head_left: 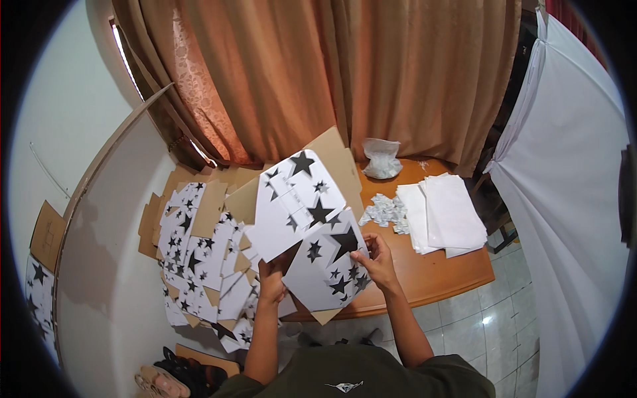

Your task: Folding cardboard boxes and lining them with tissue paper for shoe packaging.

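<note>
Between my hands is a white cardboard box (pixel 312 265) printed with black stars, its panels partly unfolded and its brown inner side showing at some edges. My left hand (pixel 271 282) is closed on its lower left edge, with some fingers hidden by the panel. On the right edge, my right hand (pixel 377 261) grips a panel with the thumb on the printed face and the fingers behind. A large heap of flat star-printed cardboard boxes (pixel 192 259) lies to the left of my left hand.
On the brown wooden table (pixel 451 278) to the right lie a stack of white sheets (pixel 448 215), several small white packets (pixel 385 211) and a clear plastic bag (pixel 381 159). Brown curtains (pixel 411 79) hang behind. A white cloth (pixel 564 166) hangs at right; bags (pixel 189 371) sit low left.
</note>
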The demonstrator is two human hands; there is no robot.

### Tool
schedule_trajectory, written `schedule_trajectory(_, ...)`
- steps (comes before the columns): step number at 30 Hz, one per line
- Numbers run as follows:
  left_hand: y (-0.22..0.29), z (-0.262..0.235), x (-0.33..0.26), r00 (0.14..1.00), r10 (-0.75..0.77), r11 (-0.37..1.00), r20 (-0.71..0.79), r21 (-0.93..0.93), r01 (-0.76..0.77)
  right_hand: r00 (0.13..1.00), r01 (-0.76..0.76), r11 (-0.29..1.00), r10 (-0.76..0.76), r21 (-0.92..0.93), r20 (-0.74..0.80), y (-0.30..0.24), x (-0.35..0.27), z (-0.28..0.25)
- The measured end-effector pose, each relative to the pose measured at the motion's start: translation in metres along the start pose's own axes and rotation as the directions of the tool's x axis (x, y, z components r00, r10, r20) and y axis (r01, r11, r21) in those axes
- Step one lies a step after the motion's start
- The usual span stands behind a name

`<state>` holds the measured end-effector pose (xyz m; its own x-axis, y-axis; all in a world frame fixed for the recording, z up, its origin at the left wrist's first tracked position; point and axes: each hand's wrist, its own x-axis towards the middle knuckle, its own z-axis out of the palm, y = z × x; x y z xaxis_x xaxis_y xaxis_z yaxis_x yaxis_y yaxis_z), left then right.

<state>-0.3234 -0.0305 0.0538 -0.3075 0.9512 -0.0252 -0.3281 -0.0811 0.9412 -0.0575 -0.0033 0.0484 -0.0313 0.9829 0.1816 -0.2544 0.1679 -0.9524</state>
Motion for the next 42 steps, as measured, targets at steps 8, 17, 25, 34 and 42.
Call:
schedule_trajectory(8, -0.07, 0.206, -0.048, 0.971, 0.126, 0.935, 0.203, 0.303, -0.185, 0.997, 0.062, 0.993, -0.056, 0.1, -0.057, -0.04, 0.002, -0.242)
schedule_trajectory(17, -0.129, 0.303, -0.052, 0.971, 0.011, 0.954, 0.24, 0.289, -0.082, 0.997, 0.041, 0.797, -0.075, -0.602, -0.032, -0.055, 0.001, -0.303)
schedule_trajectory(25, -0.092, 0.339, -0.024, 0.888, -0.163, 0.987, 0.43, 0.059, 0.152, 0.991, 0.123, 0.664, -0.043, -0.737, 0.126, -0.051, 0.024, -0.243)
schedule_trajectory(34, -0.073, 0.282, 0.058, 0.87, -0.155, 0.985, 0.467, 0.001, 0.175, 0.999, 0.007, 0.798, 0.02, -0.602, 0.038, -0.003, 0.088, -0.192)
schedule_trajectory(42, -0.054, 0.232, 0.127, 0.782, -0.109, 0.826, 0.613, 0.494, -0.271, 0.95, -0.244, 0.941, 0.183, -0.236, -0.254, -0.003, 0.155, -0.214)
